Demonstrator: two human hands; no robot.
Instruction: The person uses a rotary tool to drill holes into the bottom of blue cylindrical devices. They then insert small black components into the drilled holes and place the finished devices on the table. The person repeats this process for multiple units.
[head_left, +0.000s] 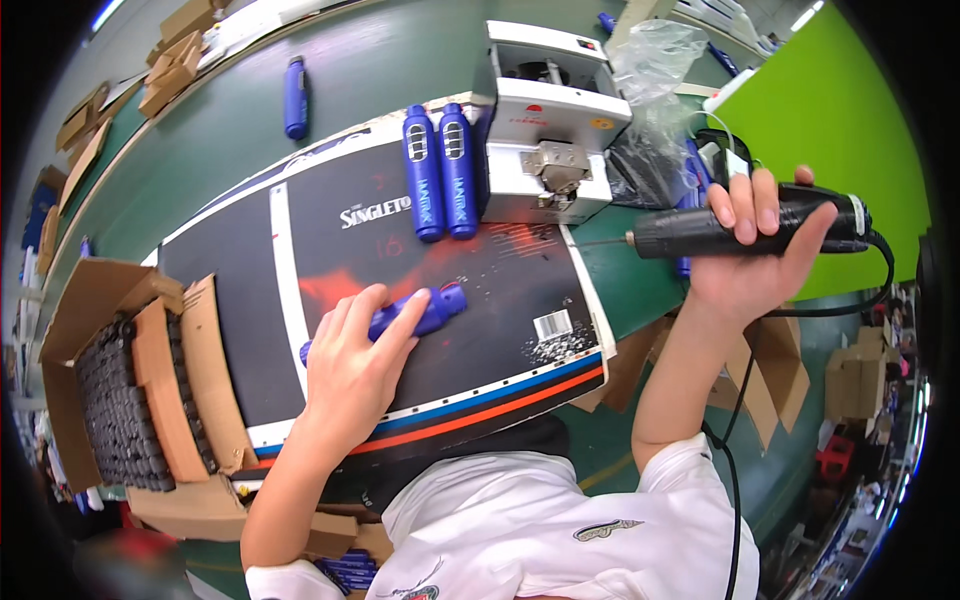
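Observation:
My left hand (354, 360) rests over a blue cylindrical housing (434, 312), which lies slanted on a black printed cardboard sheet (247, 330). The thumb and fingers close round its middle, hiding part of it; both ends stick out. Raised at the right, my right hand (750, 245) is closed on a black corded electric screwdriver (680, 232). Its thin bit points left, over the sheet's right edge and apart from the housing. Two more blue housings (423, 175) lie side by side beyond, beside a white screw-feeder-like machine (545, 130).
Another blue housing (296, 98) lies at the far left of the green table (380, 62). An open cardboard box (155, 360) of black parts stands at the left. Clear plastic bags (655, 60) lie behind the machine. The screwdriver's cord (885, 275) hangs down at the right.

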